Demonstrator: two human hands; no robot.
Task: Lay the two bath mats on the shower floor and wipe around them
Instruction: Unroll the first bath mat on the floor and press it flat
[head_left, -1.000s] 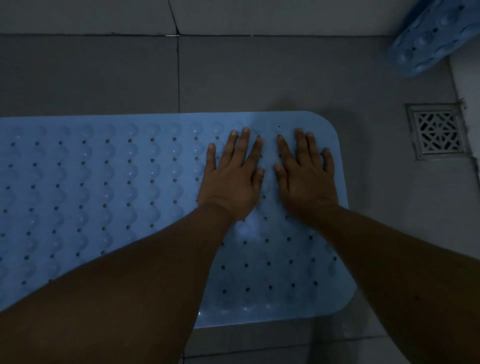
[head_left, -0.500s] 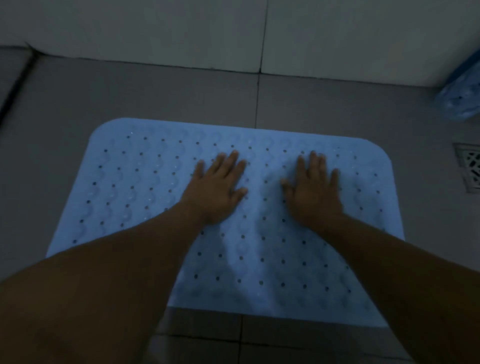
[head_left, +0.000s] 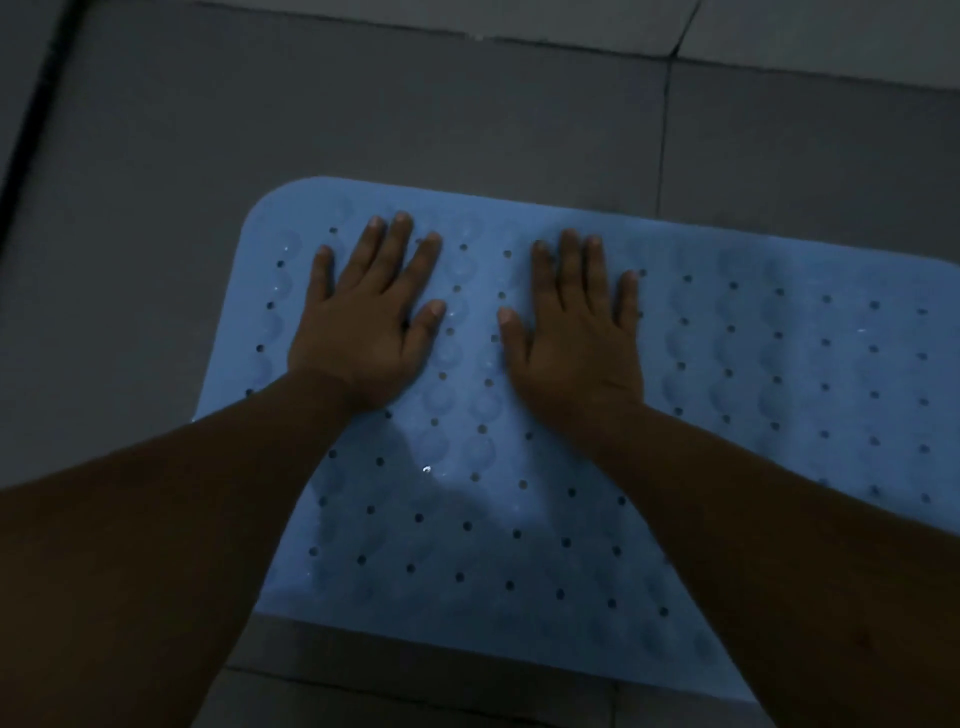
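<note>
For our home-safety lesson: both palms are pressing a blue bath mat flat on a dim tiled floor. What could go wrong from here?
1. The blue bath mat glints as if wet; the left hand or right hand might slip.
2. In this dim light, an unstuck corner could go unnoticed.
3. No second mat shows here, so it could be forgotten.

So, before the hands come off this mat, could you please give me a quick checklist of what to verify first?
1. Blue bath mat lies flat at its visible left end, no curl showing: ok.
2. Left hand is palm down on the mat, fingers spread: ok.
3. Right hand is palm down beside it, the two hands apart: ok.
4. Mat's right end lies flat: cannot tell, it runs out of view.
5. Second mat within reach: cannot tell, it is not in view.
6. Grey floor tiles around the mat wiped: cannot tell, too dim, and no cloth is in view.
</note>
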